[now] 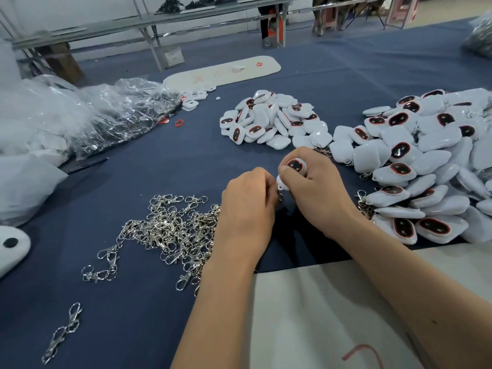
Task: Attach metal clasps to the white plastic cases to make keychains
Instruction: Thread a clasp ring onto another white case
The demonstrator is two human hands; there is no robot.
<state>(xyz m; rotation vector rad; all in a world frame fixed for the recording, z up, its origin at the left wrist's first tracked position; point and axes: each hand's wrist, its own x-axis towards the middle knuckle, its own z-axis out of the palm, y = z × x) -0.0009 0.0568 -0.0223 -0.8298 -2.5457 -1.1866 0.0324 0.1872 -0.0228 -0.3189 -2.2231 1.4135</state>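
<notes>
two glossy heaps of rounded white cases (pixel 426 161) lie beyond the tangled silver clasps (pixel 170 230) on navy cloth (pixel 133 302); right hand (pixel 316 187) grips one case (pixel 294 166), left hand (pixel 247 206) pinching at its loop.

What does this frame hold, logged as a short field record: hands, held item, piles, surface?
right hand: grips one white plastic case with dark red-rimmed window
left hand: fingers curled at the case's loop; clasp hidden
loose silver metal clasps: heap left of the hands
smaller pile of white cases: beyond the hands
larger pile of white cases: right, some clasps visible
surface: dark blue cloth
</notes>
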